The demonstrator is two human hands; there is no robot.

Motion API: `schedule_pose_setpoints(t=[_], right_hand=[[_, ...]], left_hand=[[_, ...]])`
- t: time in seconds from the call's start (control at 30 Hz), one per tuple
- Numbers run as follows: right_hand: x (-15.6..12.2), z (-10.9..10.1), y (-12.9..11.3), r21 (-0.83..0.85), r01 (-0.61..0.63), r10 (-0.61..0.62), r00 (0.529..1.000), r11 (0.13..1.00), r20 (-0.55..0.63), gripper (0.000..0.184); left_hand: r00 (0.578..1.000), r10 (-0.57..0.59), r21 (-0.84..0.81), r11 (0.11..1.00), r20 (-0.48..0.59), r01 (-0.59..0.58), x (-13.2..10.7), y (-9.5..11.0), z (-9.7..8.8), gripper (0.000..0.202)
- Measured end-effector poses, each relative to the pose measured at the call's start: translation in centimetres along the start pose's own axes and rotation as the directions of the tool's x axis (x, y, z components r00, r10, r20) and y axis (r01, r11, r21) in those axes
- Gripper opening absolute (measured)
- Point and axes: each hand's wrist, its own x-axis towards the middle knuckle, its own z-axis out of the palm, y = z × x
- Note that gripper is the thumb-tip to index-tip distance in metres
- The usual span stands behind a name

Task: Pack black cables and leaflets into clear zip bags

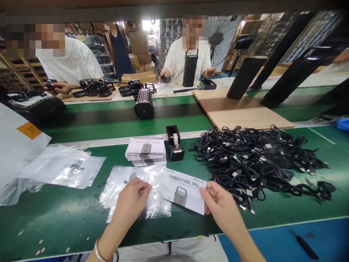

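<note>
Fingers (141, 187) of the left hand (131, 203) pinch the mouth of a clear plastic bag (136, 193) lying on the green counter (54, 218), seemingly to hold it open. The right hand (220, 207) grips a white leaflet (183, 191) by its edge, its far end at the bag's opening. It reads "THUNDER TRAIL PRO" above a speaker picture; more manuals (146, 151) are stacked behind, beside a tape dispenser (173, 143) and a heap of black cables (259, 160).

One tape dispenser (173, 143), one stack of manuals (146, 151), one leaflet (183, 191), two heaps of clear plastic bags (65, 167) (128, 193), one large pile of black cables (256, 160), one perforated black speaker shell (143, 103), three people opposite.
</note>
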Motion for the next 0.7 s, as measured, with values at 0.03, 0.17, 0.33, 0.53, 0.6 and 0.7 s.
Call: schedule_pose_setpoints(t=[0.03, 0.17, 0.33, 0.53, 0.6, 0.7], right_hand=[[0.1, 0.4, 0.0, 0.019, 0.014, -0.014, 1.0, 1.0, -0.005, 0.029], [0.5, 1.9, 0.3, 0.084, 0.053, -0.051, 0.998, 0.995, -0.031, 0.029], [0.4, 2.7, 0.4, 0.048, 0.055, -0.051, 0.996, 0.997, -0.074, 0.028], [0.0, 2.4, 0.9, 0.008, -0.026, 0.025, 0.999, 1.0, 0.04, 0.03], [0.1, 2.4, 1.0, 0.005, -0.093, 0.092, 0.989, 0.996, 0.118, 0.032], [0.5, 2.3, 0.8, 0.008, -0.14, 0.136, 0.973, 0.99, 0.187, 0.032]], left_hand=[[1.0, 0.018, 0.01, 1.0, -0.017, -0.017, -0.1, 0.1, 0.1, 0.028], [0.996, 0.062, 0.018, 0.998, -0.066, -0.06, -0.6, 0.4, 0.6, 0.026], [0.987, 0.083, -0.008, 0.996, -0.135, -0.085, -1.1, 0.4, 1.1, 0.024], [0.979, 0.114, -0.055, 0.991, -0.169, -0.125, -1.4, 0.1, 1.7, 0.019], [0.978, 0.113, -0.058, 0.99, -0.178, -0.125, -1.5, 0.0, 1.9, 0.018], [0.975, 0.134, 0.011, 0.991, -0.177, -0.134, -1.5, -0.2, 2.2, 0.018]])
